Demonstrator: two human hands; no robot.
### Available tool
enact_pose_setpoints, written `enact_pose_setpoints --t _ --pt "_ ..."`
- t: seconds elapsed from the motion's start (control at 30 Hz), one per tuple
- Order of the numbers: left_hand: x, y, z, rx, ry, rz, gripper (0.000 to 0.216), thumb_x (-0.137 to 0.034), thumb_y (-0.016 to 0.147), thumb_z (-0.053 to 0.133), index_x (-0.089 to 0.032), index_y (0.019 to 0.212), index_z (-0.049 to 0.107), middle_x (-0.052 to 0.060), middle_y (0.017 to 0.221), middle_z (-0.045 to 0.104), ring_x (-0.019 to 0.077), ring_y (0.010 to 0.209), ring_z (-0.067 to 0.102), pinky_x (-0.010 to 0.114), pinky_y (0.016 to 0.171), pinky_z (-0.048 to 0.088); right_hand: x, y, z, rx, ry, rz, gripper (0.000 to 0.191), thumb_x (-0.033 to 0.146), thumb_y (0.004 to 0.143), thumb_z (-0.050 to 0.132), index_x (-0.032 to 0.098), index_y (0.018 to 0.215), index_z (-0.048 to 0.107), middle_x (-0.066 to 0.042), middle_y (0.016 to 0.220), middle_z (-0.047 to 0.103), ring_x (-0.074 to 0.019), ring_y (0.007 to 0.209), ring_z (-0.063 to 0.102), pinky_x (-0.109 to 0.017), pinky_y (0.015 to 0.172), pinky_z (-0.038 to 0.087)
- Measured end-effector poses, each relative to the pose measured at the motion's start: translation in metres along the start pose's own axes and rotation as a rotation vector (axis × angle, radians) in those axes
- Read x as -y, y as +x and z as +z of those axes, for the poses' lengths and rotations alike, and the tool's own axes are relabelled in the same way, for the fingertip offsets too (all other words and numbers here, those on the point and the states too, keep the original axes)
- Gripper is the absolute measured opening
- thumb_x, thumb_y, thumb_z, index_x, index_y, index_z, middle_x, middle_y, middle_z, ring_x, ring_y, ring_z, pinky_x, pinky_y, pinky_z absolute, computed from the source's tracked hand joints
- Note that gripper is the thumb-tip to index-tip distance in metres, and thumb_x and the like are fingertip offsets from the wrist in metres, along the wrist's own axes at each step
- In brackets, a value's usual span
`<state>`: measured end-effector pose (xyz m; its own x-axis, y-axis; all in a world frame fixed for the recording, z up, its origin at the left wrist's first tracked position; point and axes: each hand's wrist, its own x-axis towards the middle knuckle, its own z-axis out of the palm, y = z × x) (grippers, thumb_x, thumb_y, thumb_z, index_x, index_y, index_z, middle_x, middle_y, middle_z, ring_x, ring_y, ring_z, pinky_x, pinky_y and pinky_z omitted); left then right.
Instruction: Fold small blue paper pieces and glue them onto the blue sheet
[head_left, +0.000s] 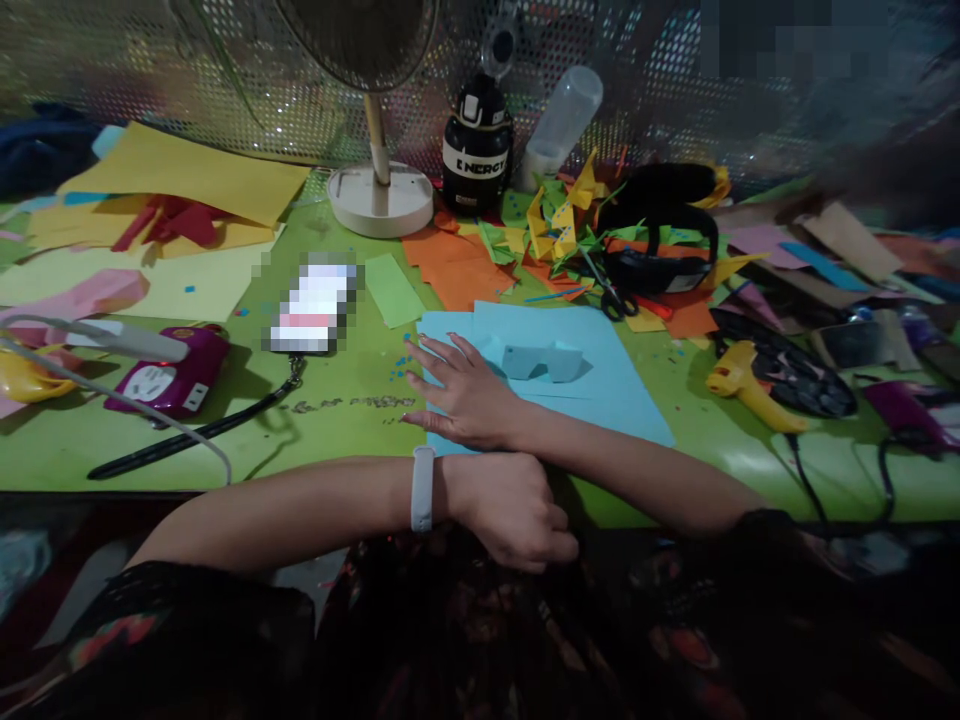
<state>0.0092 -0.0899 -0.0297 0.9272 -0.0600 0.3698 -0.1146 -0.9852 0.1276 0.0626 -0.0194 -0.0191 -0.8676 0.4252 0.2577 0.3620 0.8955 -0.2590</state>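
Paper sheets (622, 400), light blue, lie on the green desk (367, 440), and here's the right hand (465, 395) resting across their left part, palm down and fanned wide, with a small notched blue piece (544, 363) sitting on those sheets just beyond the wrist! Down at the near edge of the sheets, the left hand (510, 510) is curled into a loose fist, and whether anything is tucked inside I can't tell; left of the sheets lies a phone (311, 305), beyond them stands a black bottle (476, 165), and off to their right rests a yellow tool (739, 375) with a cord.
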Motion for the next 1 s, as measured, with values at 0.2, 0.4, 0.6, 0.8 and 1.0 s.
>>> enact_pose_setpoints --t 0.2,0.4,0.6,0.8,1.0 --pt "0.001 -0.002 -0.008 -0.025 0.012 -0.011 0.022 -0.031 0.092 0.05 -0.016 0.088 0.066 0.003 0.066 0.066 0.0159 0.055 0.062 0.035 0.047 0.04 -0.021 -0.011 -0.04 -0.235 0.82 0.276 0.038 0.04 0.099 0.041 0.026 0.119 0.071 -0.004 0.138 0.062 -0.0212 0.134 0.051 -0.049 0.115 0.035" --pt "0.008 -0.005 -0.019 -0.121 0.008 -0.075 0.023 -0.028 0.092 0.048 -0.017 0.084 0.067 0.001 0.064 0.065 0.0141 0.052 0.058 0.032 0.047 0.04 -0.035 -0.04 -0.06 -0.355 1.255 0.533 0.039 0.042 0.091 0.045 0.021 0.107 0.073 -0.006 0.129 0.068 -0.0241 0.13 0.055 -0.049 0.109 0.041" --pt "0.032 -0.028 -0.075 -0.381 -0.089 -0.547 0.021 -0.026 0.089 0.055 -0.016 0.101 0.068 -0.003 0.062 0.063 0.0081 0.048 0.051 0.023 0.052 0.039 -0.059 -0.063 -0.068 -0.583 1.172 0.565 0.037 0.044 0.091 0.044 0.023 0.105 0.072 -0.007 0.126 0.069 -0.0245 0.126 0.059 -0.049 0.105 0.044" --pt "0.072 -0.055 -0.097 -0.331 -0.503 -1.134 0.052 -0.019 0.079 0.059 -0.012 0.131 0.053 -0.009 0.054 0.047 0.0075 0.045 0.042 0.019 0.046 0.03 -0.068 -0.069 -0.066 -0.719 1.305 0.583 0.025 0.038 0.086 0.053 0.025 0.096 0.073 -0.003 0.112 0.075 -0.0215 0.117 0.064 -0.044 0.106 0.045" --pt "0.096 -0.053 -0.083 -0.094 -0.477 -1.16 0.045 -0.016 0.072 0.057 -0.012 0.117 0.06 -0.009 0.053 0.042 0.0082 0.046 0.037 0.021 0.047 0.029 -0.064 -0.07 -0.056 -0.692 1.435 0.553 0.022 0.036 0.085 0.059 0.024 0.094 0.074 -0.002 0.106 0.076 -0.0189 0.112 0.065 -0.039 0.107 0.044"
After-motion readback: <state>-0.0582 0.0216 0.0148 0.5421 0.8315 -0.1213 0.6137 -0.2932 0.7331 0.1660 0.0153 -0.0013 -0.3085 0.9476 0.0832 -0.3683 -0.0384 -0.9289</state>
